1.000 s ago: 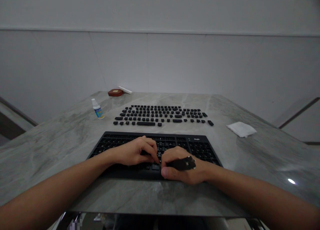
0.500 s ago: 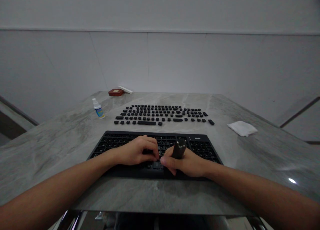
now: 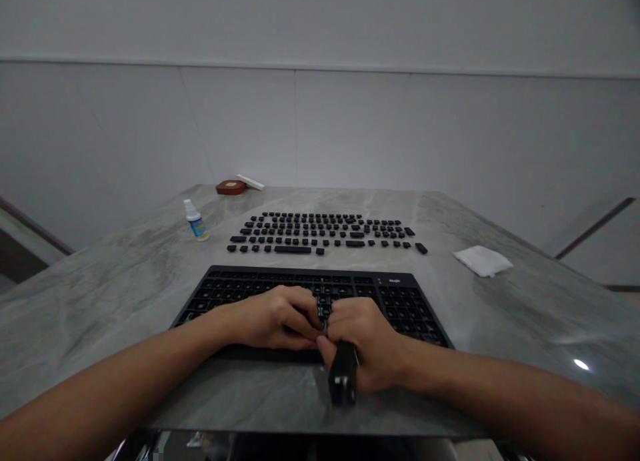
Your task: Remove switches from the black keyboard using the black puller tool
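Observation:
A black keyboard [image 3: 295, 272] without its keycaps lies before me, its bare key sockets showing. My right hand [image 3: 367, 334] is closed round a tool with a thick black handle [image 3: 343, 377]. The handle sticks out toward me past the keyboard's front edge, and the tool's tip is hidden by my fingers. My left hand [image 3: 283, 317] rests over the middle of the keyboard. Its thumb and fingers are pinched together, touching the right fingertips; whatever they hold is too small or hidden to make out.
Black keycaps [image 3: 293, 250] lie in rows behind the keyboard on the grey marbled table [image 3: 120, 294]. A small white spray bottle [image 3: 195, 221] stands at left, a folded white cloth [image 3: 483, 260] lies at right. A reddish-brown case [image 3: 231, 187] and a white strip [image 3: 251, 182] sit far back.
My right hand has turned, so the black handle that pointed up now points down toward me. My left fingers have shifted slightly nearer and right, meeting the right hand.

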